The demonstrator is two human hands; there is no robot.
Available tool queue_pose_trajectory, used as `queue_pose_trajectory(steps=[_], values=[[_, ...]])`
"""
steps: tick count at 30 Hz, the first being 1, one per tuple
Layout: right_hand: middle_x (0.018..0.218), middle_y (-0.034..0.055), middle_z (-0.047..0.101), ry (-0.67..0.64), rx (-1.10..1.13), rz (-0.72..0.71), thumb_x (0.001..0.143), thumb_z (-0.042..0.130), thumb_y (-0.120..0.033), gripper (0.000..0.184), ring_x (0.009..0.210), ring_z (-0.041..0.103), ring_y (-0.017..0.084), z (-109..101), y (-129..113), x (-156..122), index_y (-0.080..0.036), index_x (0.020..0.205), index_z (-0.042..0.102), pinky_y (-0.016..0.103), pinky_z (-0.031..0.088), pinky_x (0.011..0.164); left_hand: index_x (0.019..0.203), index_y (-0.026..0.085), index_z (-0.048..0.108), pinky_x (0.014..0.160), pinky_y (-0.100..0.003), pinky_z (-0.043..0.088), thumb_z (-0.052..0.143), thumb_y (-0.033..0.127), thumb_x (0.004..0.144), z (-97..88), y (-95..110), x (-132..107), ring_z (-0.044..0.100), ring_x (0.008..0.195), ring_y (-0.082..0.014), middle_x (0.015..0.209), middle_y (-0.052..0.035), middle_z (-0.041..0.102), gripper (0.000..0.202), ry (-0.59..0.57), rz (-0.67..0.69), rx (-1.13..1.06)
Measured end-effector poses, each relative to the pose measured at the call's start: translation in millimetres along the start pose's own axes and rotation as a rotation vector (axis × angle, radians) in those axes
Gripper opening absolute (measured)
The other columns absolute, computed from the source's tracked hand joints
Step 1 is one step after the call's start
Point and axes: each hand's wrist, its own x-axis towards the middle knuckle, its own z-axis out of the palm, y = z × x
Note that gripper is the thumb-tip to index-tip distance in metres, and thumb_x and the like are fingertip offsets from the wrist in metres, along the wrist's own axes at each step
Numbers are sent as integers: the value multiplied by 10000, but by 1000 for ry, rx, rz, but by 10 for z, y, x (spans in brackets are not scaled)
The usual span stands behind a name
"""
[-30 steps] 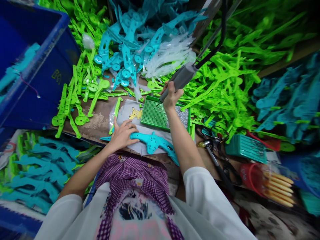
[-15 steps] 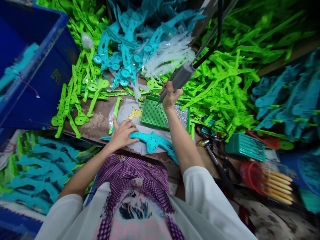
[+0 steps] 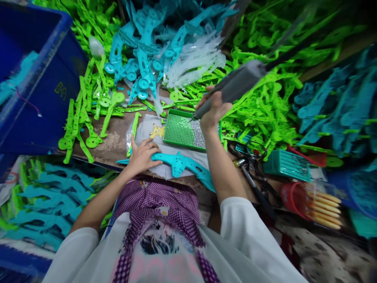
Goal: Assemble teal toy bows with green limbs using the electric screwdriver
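Note:
My left hand (image 3: 143,155) lies over the left part of a long, curved blue plastic piece (image 3: 177,163), its thumb and fingers on either side and the piece's thin tip showing past the wrist. The piece rests on a grey cloth (image 3: 144,129) at the table's front edge. My right hand (image 3: 212,112) is closed around a grey electric screwdriver (image 3: 237,88), raised over a green tray (image 3: 179,131) of small silvery screws (image 3: 198,133). The screwdriver's tip points down and left above the tray; whether a screw sits on it I cannot tell.
Lime-green plastic parts (image 3: 259,114) and blue parts (image 3: 147,43) pile up behind the tray. A blue bin (image 3: 59,78) stands at left. To the right lie a hammer (image 3: 250,181), a teal box (image 3: 285,164) and a red container (image 3: 294,198).
My right hand has moved right with the screwdriver, whose tip has shifted from the tray's bare mesh toward the screws. My left hand stays on the blue piece.

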Motion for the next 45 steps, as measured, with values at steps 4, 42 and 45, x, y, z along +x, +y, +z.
queue_pose_trajectory(steps=[4,42,45], values=[[478,-65,454,-36,217,27,697,508,-754,529,365,468,102,-240,-388,-627,-240,801,582,238,345,353,991,296,689,1117,-652,-120,741,454,750,5,-6,0,441,1291,-319,1111,-12,685,292,-5,8,-1],[479,-51,515,-36,251,152,613,659,-675,499,386,516,118,-807,-448,-1077,-209,782,600,241,381,368,1265,285,567,1128,-660,75,725,344,788,-51,146,-41,403,1307,-332,1283,-97,582,507,-53,15,112],[485,-50,520,-44,250,150,640,648,-664,481,392,519,117,-798,-370,-1158,-210,794,609,240,374,366,1144,244,644,1036,-502,362,711,326,786,-40,151,81,527,1130,-289,1123,-79,646,374,-173,29,57]])
